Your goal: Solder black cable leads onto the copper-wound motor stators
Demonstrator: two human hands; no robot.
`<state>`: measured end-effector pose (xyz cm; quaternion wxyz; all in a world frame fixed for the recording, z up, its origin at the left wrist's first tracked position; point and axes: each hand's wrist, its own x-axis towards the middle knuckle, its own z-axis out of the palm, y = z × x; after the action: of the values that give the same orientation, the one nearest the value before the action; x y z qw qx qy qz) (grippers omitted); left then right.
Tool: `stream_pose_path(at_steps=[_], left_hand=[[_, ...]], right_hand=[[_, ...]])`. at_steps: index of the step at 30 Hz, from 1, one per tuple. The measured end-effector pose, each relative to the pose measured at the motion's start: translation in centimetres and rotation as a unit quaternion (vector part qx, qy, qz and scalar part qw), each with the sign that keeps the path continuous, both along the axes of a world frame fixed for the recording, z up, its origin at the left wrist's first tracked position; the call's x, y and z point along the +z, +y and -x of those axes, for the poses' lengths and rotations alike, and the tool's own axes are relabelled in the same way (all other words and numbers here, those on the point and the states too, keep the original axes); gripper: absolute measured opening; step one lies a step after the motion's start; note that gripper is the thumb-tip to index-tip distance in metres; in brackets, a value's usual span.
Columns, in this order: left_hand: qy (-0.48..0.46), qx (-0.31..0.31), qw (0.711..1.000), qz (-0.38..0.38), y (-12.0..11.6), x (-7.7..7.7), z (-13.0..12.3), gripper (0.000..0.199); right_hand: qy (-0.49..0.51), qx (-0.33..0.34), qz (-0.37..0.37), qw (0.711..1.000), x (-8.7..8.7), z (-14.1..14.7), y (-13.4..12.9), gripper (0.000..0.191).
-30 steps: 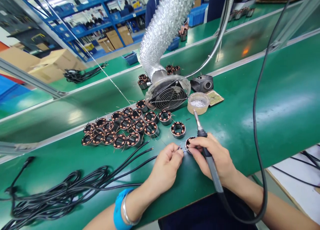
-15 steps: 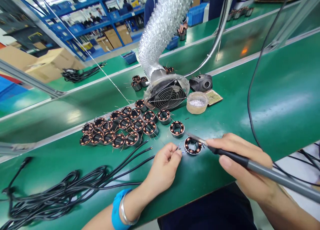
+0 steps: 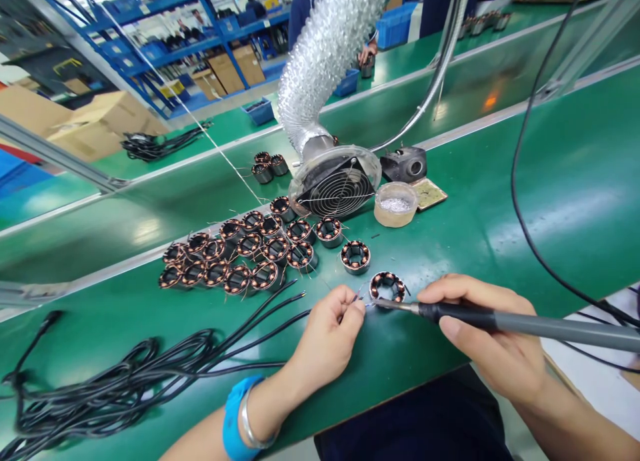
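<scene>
My left hand point(image 3: 336, 327) is closed in a pinch on thin wire ends beside a copper-wound motor stator point(image 3: 387, 289). From that pinch a black cable point(image 3: 270, 339) runs back to the left. My right hand point(image 3: 493, 334) grips a soldering iron point(image 3: 463, 315) with a black and grey handle. The iron's tip lies at the wires, by the stator's near left edge; whether it touches them I cannot tell. Another stator point(image 3: 355, 257) stands just behind, and several more stators point(image 3: 250, 244) are grouped to the left.
A fume fan point(image 3: 337, 189) on a silver duct point(image 3: 313, 67) stands behind the stators. Right of it are a round tub point(image 3: 395, 206), a yellowish sponge point(image 3: 429, 194) and a black holder point(image 3: 405, 165). Coiled black cables point(image 3: 125, 387) cover the left front. Across the bench, a person's hand point(image 3: 369, 51) is visible.
The soldering iron's tip has come down and left, from behind the stator to the wires at its near side. My left hand has kept its place.
</scene>
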<state>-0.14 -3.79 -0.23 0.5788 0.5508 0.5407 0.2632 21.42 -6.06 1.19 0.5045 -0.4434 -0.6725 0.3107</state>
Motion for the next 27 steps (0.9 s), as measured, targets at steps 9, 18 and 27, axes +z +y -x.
stream_pose_path(at_steps=[9,18,27], left_hand=[[0.034,-0.015,0.999,-0.029,-0.1,0.2,-0.1,0.029],[0.032,-0.026,0.999,-0.031,-0.3,0.2,-0.1,0.029],[0.027,-0.029,0.999,-0.023,-0.2,0.3,-0.1,0.029]], right_hand=[[-0.045,0.030,-0.029,0.998,1.1,0.6,-0.7,0.016],[-0.052,0.039,-0.089,0.994,1.8,1.2,-1.2,0.020],[-0.051,0.020,-0.101,0.993,1.9,0.9,-1.3,0.023]])
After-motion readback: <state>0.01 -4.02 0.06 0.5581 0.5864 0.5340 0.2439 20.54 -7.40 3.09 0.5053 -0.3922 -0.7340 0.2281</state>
